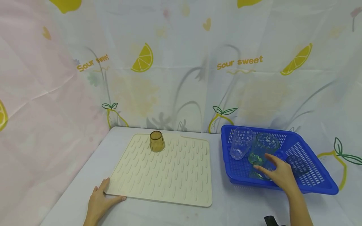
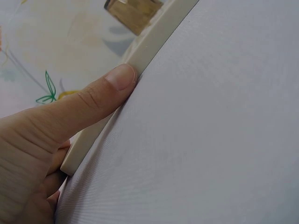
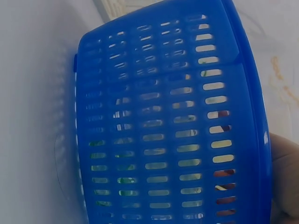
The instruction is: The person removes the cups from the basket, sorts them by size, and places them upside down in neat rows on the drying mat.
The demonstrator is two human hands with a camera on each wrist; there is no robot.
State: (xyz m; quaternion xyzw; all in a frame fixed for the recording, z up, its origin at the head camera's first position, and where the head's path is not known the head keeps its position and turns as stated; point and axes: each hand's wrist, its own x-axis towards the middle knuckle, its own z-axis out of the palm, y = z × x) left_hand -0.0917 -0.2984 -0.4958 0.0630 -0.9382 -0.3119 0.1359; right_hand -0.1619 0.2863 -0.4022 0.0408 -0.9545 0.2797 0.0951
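Note:
My left hand (image 1: 97, 201) rests at the near left corner of a cream ridged drying mat (image 1: 169, 175). Its thumb lies straight along the front edge, as the left wrist view also shows, and the other fingers lie at the left side. Toward the mat's back stands an amber glass (image 1: 157, 142). Over a blue plastic basket (image 1: 282, 186), my right hand (image 1: 281, 174) spreads thumb and forefinger apart beside a small greenish glass (image 1: 255, 174). In the right wrist view the basket wall (image 3: 159, 126) hides most of that hand.
The basket also holds a tall clear glass (image 1: 240, 144), a wide green-tinted glass (image 1: 264, 145) and a dark blue glass (image 1: 297, 164). A black object (image 1: 270, 220) shows at the near edge. Behind the table hangs a lemon-print cloth (image 1: 169, 88).

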